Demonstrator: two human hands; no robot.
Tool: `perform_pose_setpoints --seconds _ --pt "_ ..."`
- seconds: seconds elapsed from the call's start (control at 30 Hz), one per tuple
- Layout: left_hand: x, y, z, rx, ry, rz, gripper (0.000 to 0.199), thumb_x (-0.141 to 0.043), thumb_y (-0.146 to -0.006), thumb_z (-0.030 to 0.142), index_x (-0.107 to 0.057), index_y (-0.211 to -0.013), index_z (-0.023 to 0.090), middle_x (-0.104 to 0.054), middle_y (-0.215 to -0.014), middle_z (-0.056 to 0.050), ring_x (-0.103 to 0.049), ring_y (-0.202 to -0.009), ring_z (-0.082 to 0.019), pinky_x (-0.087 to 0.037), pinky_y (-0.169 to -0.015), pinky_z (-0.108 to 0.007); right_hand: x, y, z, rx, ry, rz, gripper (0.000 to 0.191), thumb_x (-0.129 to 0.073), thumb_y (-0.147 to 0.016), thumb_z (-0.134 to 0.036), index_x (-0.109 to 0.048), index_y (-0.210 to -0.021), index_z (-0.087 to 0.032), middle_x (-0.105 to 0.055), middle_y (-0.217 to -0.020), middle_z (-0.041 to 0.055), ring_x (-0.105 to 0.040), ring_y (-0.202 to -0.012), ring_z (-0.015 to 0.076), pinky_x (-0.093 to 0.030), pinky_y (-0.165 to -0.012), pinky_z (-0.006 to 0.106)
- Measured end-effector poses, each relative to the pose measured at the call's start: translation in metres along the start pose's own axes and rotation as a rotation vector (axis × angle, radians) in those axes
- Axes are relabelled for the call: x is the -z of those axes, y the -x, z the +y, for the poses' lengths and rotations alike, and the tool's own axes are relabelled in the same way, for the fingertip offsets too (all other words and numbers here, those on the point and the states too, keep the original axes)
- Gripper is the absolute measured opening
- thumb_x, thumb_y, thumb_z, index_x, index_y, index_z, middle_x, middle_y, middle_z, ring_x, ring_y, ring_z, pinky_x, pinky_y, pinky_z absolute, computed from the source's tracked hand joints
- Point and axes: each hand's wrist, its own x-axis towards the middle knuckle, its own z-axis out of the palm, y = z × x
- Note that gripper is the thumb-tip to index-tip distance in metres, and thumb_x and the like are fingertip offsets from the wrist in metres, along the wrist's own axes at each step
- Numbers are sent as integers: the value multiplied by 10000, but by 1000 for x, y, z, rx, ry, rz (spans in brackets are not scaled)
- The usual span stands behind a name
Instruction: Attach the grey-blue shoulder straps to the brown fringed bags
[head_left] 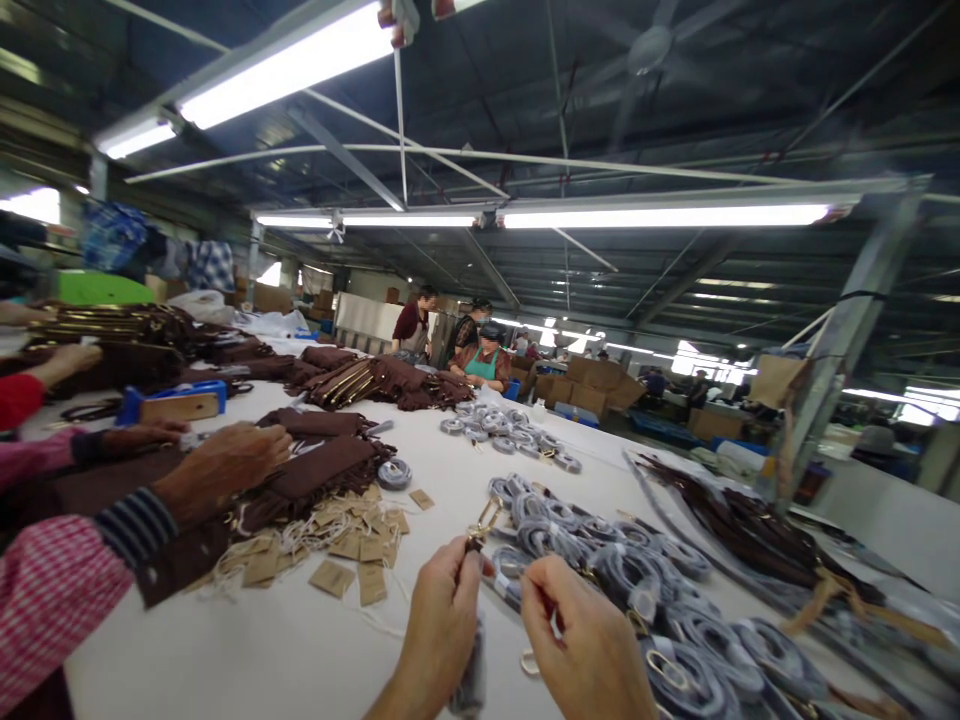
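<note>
My left hand (441, 622) is closed on a strap end with a gold metal clasp (489, 516) sticking up past the fingertips. A grey wrapped length of the strap (471, 672) hangs below that hand. Just to the right, my right hand (586, 640) is pinched with the thumb against the fingers; whatever it may hold is hidden. Around and behind it lie many coiled straps in grey wrapping (559, 535), some with gold rings showing. A loose gold ring (529, 662) rests on the white table (300, 660) between my hands.
Kraft paper tags with white strings (371, 548) are heaped left of my hands. Beside them, a co-worker's hand (225, 470) is over brown fabric pieces (322, 468). A blue tape dispenser (131, 405) stands farther left. Dark brown straps (720, 510) lie at the right; people stand beyond the table.
</note>
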Motion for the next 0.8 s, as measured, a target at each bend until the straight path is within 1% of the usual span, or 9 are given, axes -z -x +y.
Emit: perform_pose_setpoints --seconds 0.17,0.37,0.43,0.5,0.6,0.63,0.7,0.77,0.8 --pt "-1 -1 1 5 -9 -2 315 -363 -888 378 -585 -758 195 -601 -734 -18 -543 -737 -191 -367 -684 -278 2 1 4 -18 7 -2 180 -455 -896 -216 -493 -722 -238 -553 -580 -59 -559 -505 107 -364 -499 209" --pt "-7 -1 0 -41 20 -22 284 -392 -893 356 -601 -793 192 -642 -797 -40 -584 -795 -208 -416 -747 -295 -3 -1 -5 -30 -2 42 229 -414 -906 -233 -488 -689 -239 -549 -532 -60 -519 -437 109 -334 -463 234" --pt "-9 1 2 -57 70 -36 265 -414 -888 340 -628 -847 189 -658 -849 -51 -591 -832 -214 -437 -790 -304 -6 -2 -7 -39 -31 43 239 -407 -911 -237 -491 -688 -238 -554 -539 -57 -522 -445 109 -339 -465 231" --pt "-10 3 6 -63 157 -62 249 -453 -863 308 -653 -948 187 -670 -948 -61 -591 -910 -219 -441 -878 -315 -10 -4 -9 -51 -70 40 235 -407 -913 -232 -499 -696 -236 -567 -556 -53 -534 -464 110 -354 -477 224" --pt "-12 7 11 -40 332 -127 283 -496 -834 282 -664 -1042 191 -664 -1029 -55 -578 -999 -218 -400 -993 -322 -16 -6 -10 -66 -120 25 236 -409 -912 -226 -501 -695 -235 -588 -576 -43 -564 -496 120 -380 -498 221" --pt "-12 8 11 -32 380 -146 272 -494 -848 303 -672 -1019 189 -666 -998 -52 -581 -980 -214 -407 -983 -319 -19 -6 -9 -64 -133 12 234 -407 -913 -221 -509 -703 -235 -602 -587 -39 -581 -512 124 -392 -506 221" --pt "-13 8 7 -24 416 -159 288 -471 -887 377 -677 -882 176 -654 -854 -45 -584 -860 -202 -450 -866 -298 -25 -2 -4 -29 -155 -21 221 -411 -918 -215 -534 -736 -234 -637 -627 -29 -617 -546 128 -418 -522 216" --pt "-12 6 -1 -38 345 -144 356 -452 -904 423 -626 -725 169 -602 -715 -30 -547 -732 -181 -438 -717 -274 -32 5 4 32 -164 -47 219 -422 -934 -236 -545 -754 -237 -649 -642 -30 -631 -550 125 -433 -522 207" --pt "-12 5 -6 -58 268 -128 361 -452 -902 415 -587 -672 171 -577 -681 -24 -524 -700 -173 -414 -675 -268 -37 9 9 66 -168 -60 230 -426 -945 -259 -541 -747 -240 -642 -632 -34 -628 -539 122 -436 -517 203"
